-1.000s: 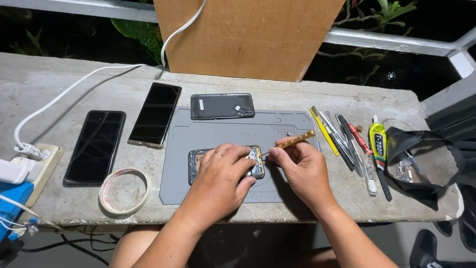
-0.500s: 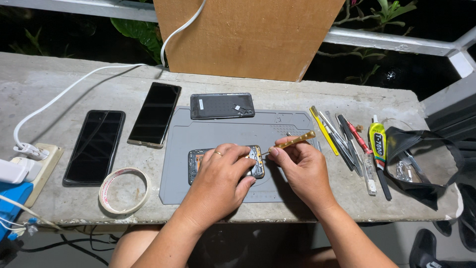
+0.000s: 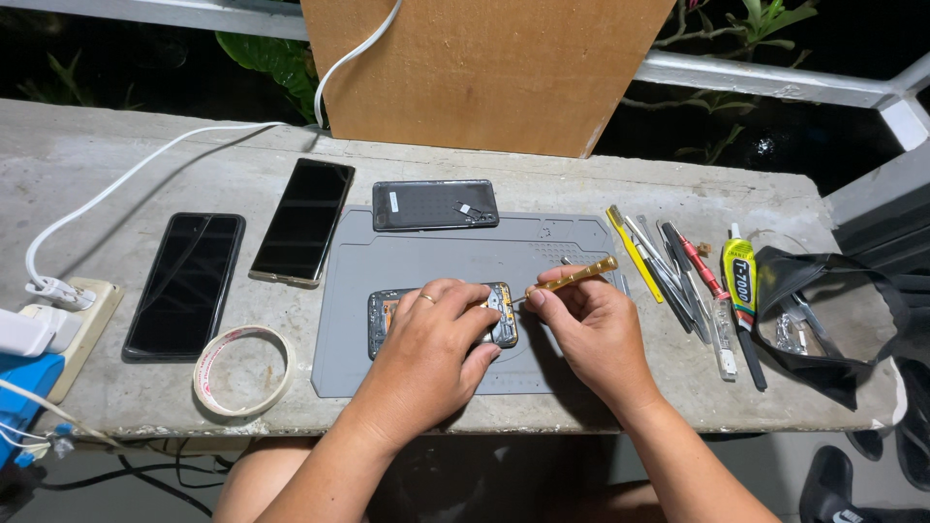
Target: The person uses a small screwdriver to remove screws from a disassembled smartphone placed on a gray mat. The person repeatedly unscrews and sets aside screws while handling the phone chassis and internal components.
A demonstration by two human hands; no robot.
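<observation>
Opened phone (image 3: pixel 387 320) lying on a grey work mat (image 3: pixel 426 261) near the front edge of the concrete table (image 3: pixel 145 155). Left hand (image 3: pixel 431 339) pressed down over the phone, fingers curled around its right end. Right hand (image 3: pixel 591 329) pinching a gold-handled screwdriver (image 3: pixel 573 278), tip touching the phone's right end. Dark back cover (image 3: pixel 434 204) at the mat's far edge. Two black phones (image 3: pixel 242 252) (screens dark) toward the left edge, tape roll (image 3: pixel 242 370) in front. Tools (image 3: pixel 678 271) toward the right edge.
</observation>
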